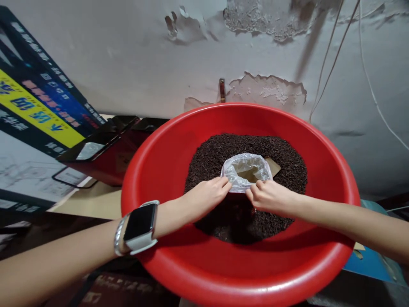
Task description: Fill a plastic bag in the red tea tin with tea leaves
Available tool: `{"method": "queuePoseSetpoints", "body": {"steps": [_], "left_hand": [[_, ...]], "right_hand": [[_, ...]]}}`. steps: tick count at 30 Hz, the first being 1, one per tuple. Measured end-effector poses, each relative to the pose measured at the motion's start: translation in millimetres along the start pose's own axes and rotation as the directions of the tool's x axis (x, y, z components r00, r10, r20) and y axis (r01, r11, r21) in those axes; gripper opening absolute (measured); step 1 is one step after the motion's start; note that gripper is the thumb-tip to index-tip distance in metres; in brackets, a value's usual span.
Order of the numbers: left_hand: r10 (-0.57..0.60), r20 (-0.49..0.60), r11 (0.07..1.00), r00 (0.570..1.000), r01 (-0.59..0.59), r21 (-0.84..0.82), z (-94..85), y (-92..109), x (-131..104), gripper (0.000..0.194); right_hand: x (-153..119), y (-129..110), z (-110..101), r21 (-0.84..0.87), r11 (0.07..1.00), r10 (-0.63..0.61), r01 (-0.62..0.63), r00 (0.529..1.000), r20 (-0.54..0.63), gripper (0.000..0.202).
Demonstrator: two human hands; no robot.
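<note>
With our left hand (209,192) and right hand (271,197), we pinch the open plastic bag (232,171) above dark grains (209,160); we judge that further handling calls for steady grips.

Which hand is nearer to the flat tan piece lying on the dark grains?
Right. The right hand is just on the wearer's side of the tan piece; the left hand is farther off, at the left of the clear bag's mouth.

L + R hands (211,191) on clear bag (244,160), red basin (153,179)
</note>
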State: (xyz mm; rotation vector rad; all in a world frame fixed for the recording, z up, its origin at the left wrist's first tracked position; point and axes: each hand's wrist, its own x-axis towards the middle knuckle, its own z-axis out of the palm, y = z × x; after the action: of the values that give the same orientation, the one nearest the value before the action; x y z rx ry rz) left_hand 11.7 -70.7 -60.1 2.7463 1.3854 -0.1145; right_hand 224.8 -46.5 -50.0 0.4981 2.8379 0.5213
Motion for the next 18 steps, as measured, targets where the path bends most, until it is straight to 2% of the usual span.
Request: {"method": "queuePoseSetpoints", "body": {"steps": [2, 4, 6, 8, 9, 10, 11, 12, 13, 15, 16, 18], "left_hand": [[0.054, 0.054, 0.988, 0.997, -0.045, -0.15, 2.2, -3, -6, 0.03], [0.119, 0.091, 0.94, 0.989, -0.082, -0.332, 0.3, -11, -10, 0.03], [0.075, 0.143, 0.889, 0.987, -0.002, -0.458, -5.5, -23, -10, 0.028], [-0.097, 0.147, 0.851, 0.984, 0.159, -0.501, -12.3, -35, -5, 0.033], [-0.177, 0.122, 0.828, 0.977, 0.215, -0.518, -14.4, -40, -2, 0.045], [-0.229, 0.092, 0.807, 0.969, 0.242, -0.539, -14.7, -43, 2, 0.061], [-0.248, 0.066, 0.788, 0.966, 0.241, -0.566, -12.9, -45, 6, 0.078], [-0.233, 0.055, 0.771, 0.971, 0.219, -0.598, -8.7, -46, 12, 0.094], [-0.198, 0.051, 0.753, 0.979, 0.185, -0.632, -2.5, -45, 18, 0.105], [-0.13, 0.004, 0.717, 0.992, 0.096, -0.691, 13.6, -44, 30, 0.116], [-0.109, -0.04, 0.704, 0.993, 0.048, -0.709, 21.7, -43, 37, 0.118], [-0.077, -0.114, 0.694, 0.991, -0.028, -0.719, 34.5, -43, 48, 0.121]], "right_hand": [[4, -12, 6, -0.009, 0.998, -0.061, 0.061, 0.997, 0.044, 0.027], [6, -15, 4, 0.065, 0.993, -0.101, 0.095, 0.99, 0.096, 0.027], [5, -6, -5, 0.207, 0.977, -0.073, 0.046, 0.99, 0.12, 0.023], [-1, 16, -18, 0.321, 0.939, 0.1, -0.125, 0.991, 0.092, 0.022], [-6, 30, -23, 0.351, 0.903, 0.24, -0.249, 0.968, 0.07, 0.023], [-12, 45, -27, 0.35, 0.85, 0.4, -0.393, 0.915, 0.056, 0.024], [-18, 59, -28, 0.352, 0.795, 0.5, -0.493, 0.862, 0.079, 0.029], [-23, 73, -26, 0.362, 0.747, 0.544, -0.558, 0.825, 0.153, 0.043], [-26, 83, -21, 0.39, 0.712, 0.53, -0.584, 0.811, 0.247, 0.063], [-27, 95, -3, 0.524, 0.672, 0.374, -0.523, 0.85, 0.37, 0.094], [-24, 96, 8, 0.602, 0.651, 0.287, -0.462, 0.884, 0.368, 0.1], [-14, 90, 31, 0.711, 0.613, 0.178, -0.345, 0.937, 0.301, 0.093]]}}
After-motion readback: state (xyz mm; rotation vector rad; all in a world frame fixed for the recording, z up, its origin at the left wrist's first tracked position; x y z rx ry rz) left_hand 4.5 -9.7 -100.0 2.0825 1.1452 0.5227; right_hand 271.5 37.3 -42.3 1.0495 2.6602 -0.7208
